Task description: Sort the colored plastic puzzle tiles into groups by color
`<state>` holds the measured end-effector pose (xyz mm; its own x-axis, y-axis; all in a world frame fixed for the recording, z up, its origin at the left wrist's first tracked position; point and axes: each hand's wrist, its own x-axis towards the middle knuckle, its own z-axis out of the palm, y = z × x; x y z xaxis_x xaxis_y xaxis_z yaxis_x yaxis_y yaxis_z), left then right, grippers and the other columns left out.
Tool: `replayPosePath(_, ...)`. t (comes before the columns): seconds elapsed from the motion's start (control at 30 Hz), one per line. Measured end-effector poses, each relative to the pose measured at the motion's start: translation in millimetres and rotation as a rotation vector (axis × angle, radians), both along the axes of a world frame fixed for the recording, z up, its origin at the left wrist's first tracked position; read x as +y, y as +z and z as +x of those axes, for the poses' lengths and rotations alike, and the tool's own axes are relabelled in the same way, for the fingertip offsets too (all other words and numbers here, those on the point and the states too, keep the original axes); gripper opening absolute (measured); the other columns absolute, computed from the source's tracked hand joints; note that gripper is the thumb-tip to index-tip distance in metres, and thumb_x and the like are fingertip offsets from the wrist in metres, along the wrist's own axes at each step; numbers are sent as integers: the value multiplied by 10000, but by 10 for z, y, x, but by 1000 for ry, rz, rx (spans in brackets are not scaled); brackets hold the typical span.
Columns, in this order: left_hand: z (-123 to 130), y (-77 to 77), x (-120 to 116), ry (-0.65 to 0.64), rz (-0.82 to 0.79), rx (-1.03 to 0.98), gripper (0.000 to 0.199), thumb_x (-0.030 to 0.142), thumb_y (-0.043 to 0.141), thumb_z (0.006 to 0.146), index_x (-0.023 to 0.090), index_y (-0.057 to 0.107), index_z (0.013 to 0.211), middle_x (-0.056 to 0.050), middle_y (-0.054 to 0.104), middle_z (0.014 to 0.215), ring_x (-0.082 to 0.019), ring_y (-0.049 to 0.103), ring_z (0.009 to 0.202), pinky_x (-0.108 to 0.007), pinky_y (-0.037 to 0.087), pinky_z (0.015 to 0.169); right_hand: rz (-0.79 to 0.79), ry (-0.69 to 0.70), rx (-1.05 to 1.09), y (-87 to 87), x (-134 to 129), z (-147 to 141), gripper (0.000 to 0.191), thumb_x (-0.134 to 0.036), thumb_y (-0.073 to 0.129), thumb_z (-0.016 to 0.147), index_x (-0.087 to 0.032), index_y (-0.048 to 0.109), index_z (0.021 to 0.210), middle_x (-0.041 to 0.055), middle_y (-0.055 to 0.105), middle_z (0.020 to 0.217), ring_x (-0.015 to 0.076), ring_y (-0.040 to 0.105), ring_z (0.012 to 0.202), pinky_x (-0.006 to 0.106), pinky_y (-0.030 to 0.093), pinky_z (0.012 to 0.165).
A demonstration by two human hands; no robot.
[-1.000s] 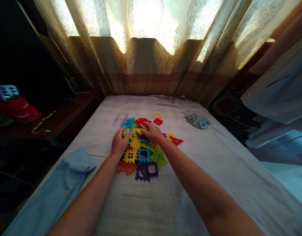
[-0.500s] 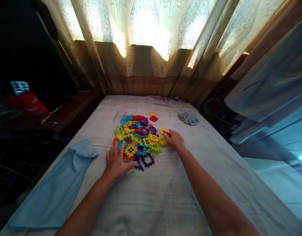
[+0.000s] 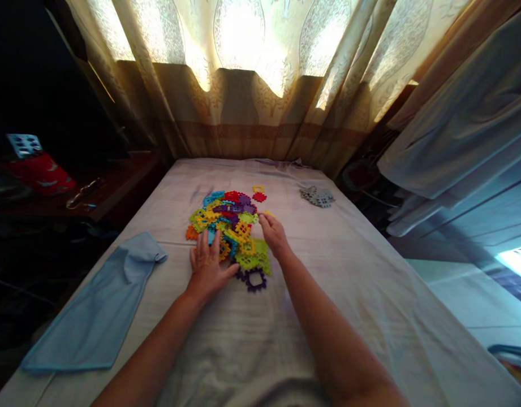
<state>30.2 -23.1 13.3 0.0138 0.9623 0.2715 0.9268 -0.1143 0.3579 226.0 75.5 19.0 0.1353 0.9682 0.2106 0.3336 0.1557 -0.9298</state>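
Note:
A heap of colourful plastic interlocking tiles point(image 3: 230, 208) with notched edges lies on the sheet. My left hand point(image 3: 209, 267) rests on the heap's near left side, fingers spread. Its thumb is by a dark purple square frame tile point(image 3: 255, 280). At the heap's right edge is my right hand point(image 3: 275, 234), its fingers curled together beside a light green tile point(image 3: 247, 217); what they hold, if anything, is hidden. A lime green tile point(image 3: 260, 260) lies between the hands. Just beyond the heap are a yellow frame tile point(image 3: 258, 189) and a red tile point(image 3: 259, 197).
Several grey tiles point(image 3: 317, 196) form a separate group at the back right. A folded light blue cloth point(image 3: 99, 305) lies on the left of the sheet-covered surface point(image 3: 328, 271). Curtains point(image 3: 243, 138) hang behind. A red container point(image 3: 43, 172) stands on a dark side table.
My right hand has moved left, pushing into the heap's right side. Tiles there have shifted and bunched up leftward. My left hand stays spread on the near left side.

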Motion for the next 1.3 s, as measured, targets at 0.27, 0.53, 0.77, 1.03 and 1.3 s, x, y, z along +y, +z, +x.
replayPosePath(0.27,408,-63,-259,-276,51,146,888,547,705,747,252,355,1508,-184,212,1621,-387,173,1494,-657,51,1166,-81,-202,-1,-276,-500,582,372,-498,486,807,-213,715,873,68,757,902,207,697,811,334,539,770)
replayPosePath(0.53,206,-8,-13,-15,123,127,648,384,606,847,195,457,1449,-206,323,1572,-385,269,1461,-665,118,1159,81,-133,-339,-284,-824,503,299,-362,473,838,-215,723,909,66,737,937,189,654,829,311,516,805)
replayPosePath(0.77,52,-86,-282,-25,106,114,720,449,640,807,196,450,1453,-191,328,1573,-373,250,1471,-624,131,1180,98,-165,-654,-177,-935,459,222,-330,605,792,-184,672,946,87,698,936,223,625,897,333,457,835)
replayPosePath(1.03,20,-105,-229,30,89,109,631,398,579,866,179,460,1446,-199,352,1556,-360,276,1463,-591,179,1181,155,-74,-780,-86,-987,346,399,-416,697,777,-183,624,1093,120,668,1132,267,570,1084,380,386,943)
replayPosePath(1.3,22,-109,-229,22,107,95,575,356,544,887,172,484,1428,-188,363,1552,-362,286,1458,-583,186,1185,159,-51,-791,-73,-951,174,298,-378,672,805,-194,640,1037,115,676,1095,263,569,1054,376,376,933)
